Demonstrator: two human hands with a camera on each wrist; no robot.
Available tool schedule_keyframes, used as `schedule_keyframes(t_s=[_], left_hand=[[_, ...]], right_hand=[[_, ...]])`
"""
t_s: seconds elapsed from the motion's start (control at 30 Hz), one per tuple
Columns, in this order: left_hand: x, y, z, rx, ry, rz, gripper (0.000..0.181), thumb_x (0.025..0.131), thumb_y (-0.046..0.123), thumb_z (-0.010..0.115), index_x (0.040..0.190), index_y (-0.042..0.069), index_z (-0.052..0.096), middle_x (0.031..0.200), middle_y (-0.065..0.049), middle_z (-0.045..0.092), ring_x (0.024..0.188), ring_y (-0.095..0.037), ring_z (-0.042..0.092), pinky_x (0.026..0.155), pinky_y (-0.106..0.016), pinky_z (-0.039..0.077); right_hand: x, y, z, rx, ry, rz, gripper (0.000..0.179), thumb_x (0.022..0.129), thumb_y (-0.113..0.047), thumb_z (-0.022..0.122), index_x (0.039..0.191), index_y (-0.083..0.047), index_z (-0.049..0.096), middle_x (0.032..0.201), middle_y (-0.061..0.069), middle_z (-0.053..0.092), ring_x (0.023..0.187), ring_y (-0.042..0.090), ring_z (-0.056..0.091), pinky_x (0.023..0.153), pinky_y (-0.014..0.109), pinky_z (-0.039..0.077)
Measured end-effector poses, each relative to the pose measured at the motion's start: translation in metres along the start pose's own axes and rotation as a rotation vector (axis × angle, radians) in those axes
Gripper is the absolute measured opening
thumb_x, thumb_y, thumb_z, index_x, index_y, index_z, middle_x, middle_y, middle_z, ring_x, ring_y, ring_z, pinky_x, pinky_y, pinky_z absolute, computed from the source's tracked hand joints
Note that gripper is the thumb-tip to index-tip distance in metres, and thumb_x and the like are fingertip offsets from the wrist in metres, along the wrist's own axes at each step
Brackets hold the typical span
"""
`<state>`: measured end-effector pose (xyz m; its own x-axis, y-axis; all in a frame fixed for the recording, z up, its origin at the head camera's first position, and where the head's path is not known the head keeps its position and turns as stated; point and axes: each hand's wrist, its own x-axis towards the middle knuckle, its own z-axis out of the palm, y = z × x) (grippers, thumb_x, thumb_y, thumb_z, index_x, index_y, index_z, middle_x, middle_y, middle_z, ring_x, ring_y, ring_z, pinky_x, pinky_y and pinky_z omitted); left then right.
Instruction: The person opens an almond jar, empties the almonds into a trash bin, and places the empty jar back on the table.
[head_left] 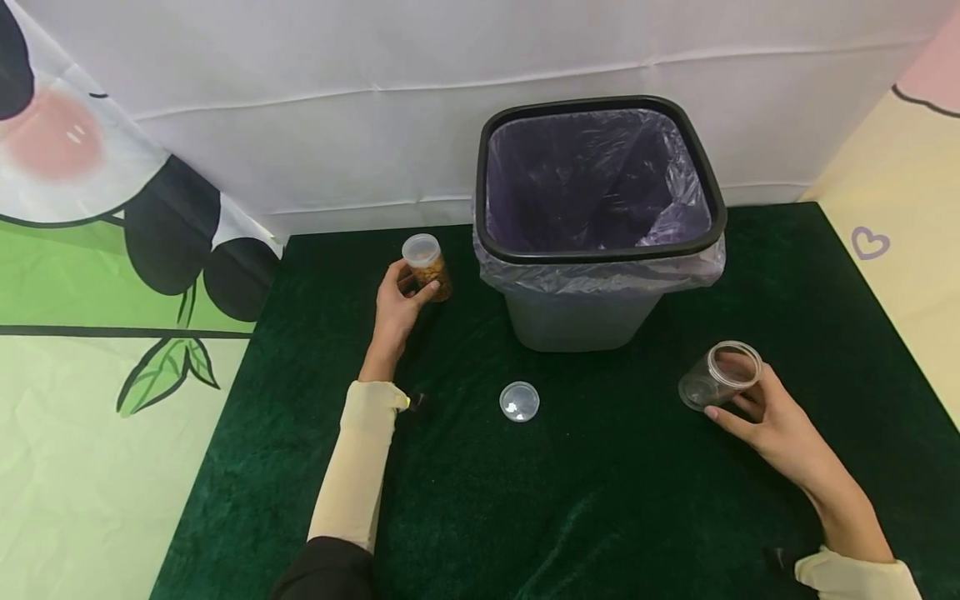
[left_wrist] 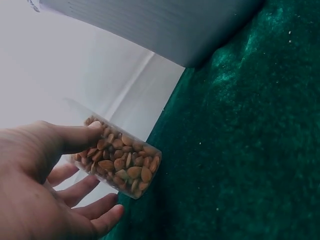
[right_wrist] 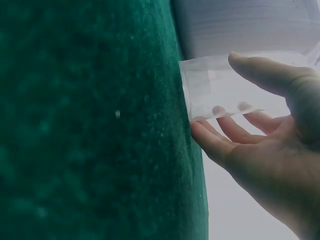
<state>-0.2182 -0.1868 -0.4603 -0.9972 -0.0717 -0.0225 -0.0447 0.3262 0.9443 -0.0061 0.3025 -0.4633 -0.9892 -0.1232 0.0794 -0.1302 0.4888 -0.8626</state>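
Jar of almonds (head_left: 430,270) upright on the left part of the desk (head_left: 465,500), long axis vertical, left of the lined bin (head_left: 581,323). It lies just beyond and right of the left hand (head_left: 397,304) — arm stretched forward, thumb and fingers clamped round its wall, pale top above the grip. Clear jar (head_left: 701,387) upright, mouth uncovered, right-front of the bin; right hand (head_left: 767,417) on its right side, thumb and fingers clamped about it. Loose lid (head_left: 519,402) flat between the jars — left hand slightly nearer. Base contact with desk: cannot tell.
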Motion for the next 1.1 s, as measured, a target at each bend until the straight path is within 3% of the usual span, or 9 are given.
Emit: schedule_keyframes(t_s=[0.27,0.5,0.7,0.83,0.93,1.1], left_hand=[[0.003,-0.004,0.005,-0.042,0.018,0.008,0.065,0.097,0.017,0.075,0.152,0.008,0.042,0.157,-0.017,0.049,0.146,-0.035,0.048,0.123,-0.051,0.04],[-0.012,0.019,0.007,-0.07,0.021,0.037,0.06,0.099,0.005,0.07,0.153,0.002,0.044,0.156,-0.026,0.047,0.146,-0.044,0.045,0.123,-0.058,0.037],[-0.008,-0.005,0.005,-0.087,0.031,0.088,0.061,0.098,0.012,0.073,0.153,0.008,0.046,0.156,-0.019,0.049,0.146,-0.039,0.046,0.123,-0.056,0.038],[-0.018,-0.008,0.0,-0.07,0.009,0.1,0.061,0.098,0.02,0.075,0.152,0.013,0.047,0.155,-0.013,0.05,0.146,-0.033,0.048,0.122,-0.051,0.04],[-0.026,-0.005,-0.001,-0.065,-0.01,0.117,0.062,0.097,0.025,0.076,0.152,0.016,0.047,0.155,-0.011,0.05,0.145,-0.032,0.048,0.121,-0.051,0.041],[-0.043,0.004,-0.004,-0.063,-0.053,0.127,0.063,0.099,0.03,0.074,0.154,0.019,0.044,0.156,-0.01,0.048,0.144,-0.032,0.047,0.121,-0.055,0.04]], right_hand=[[-0.013,-0.014,-0.003,0.018,0.106,-0.057,0.079,0.088,0.019,0.07,0.155,-0.001,0.032,0.14,-0.012,0.049,0.125,-0.015,0.053,0.093,0.005,0.05],[-0.018,-0.035,-0.011,0.004,0.212,-0.039,0.079,0.087,0.022,0.068,0.155,-0.005,0.038,0.143,-0.016,0.048,0.124,-0.008,0.055,0.092,0.003,0.05],[-0.018,-0.056,-0.014,-0.035,0.384,0.003,0.068,0.089,0.019,0.068,0.15,-0.004,0.051,0.14,-0.012,0.058,0.12,-0.002,0.06,0.092,0.003,0.048],[-0.017,-0.071,-0.015,-0.032,0.471,0.016,0.056,0.089,0.019,0.067,0.142,0.001,0.059,0.133,-0.006,0.066,0.115,0.005,0.063,0.092,0.005,0.049],[-0.016,-0.076,-0.014,-0.001,0.484,-0.044,0.048,0.09,0.021,0.065,0.136,0.008,0.061,0.126,-0.004,0.07,0.108,0.006,0.067,0.09,0.007,0.051],[-0.012,-0.076,-0.009,0.279,0.391,-0.262,0.036,0.092,0.024,0.057,0.128,0.022,0.057,0.12,0.006,0.074,0.098,0.011,0.071,0.088,0.011,0.055]])
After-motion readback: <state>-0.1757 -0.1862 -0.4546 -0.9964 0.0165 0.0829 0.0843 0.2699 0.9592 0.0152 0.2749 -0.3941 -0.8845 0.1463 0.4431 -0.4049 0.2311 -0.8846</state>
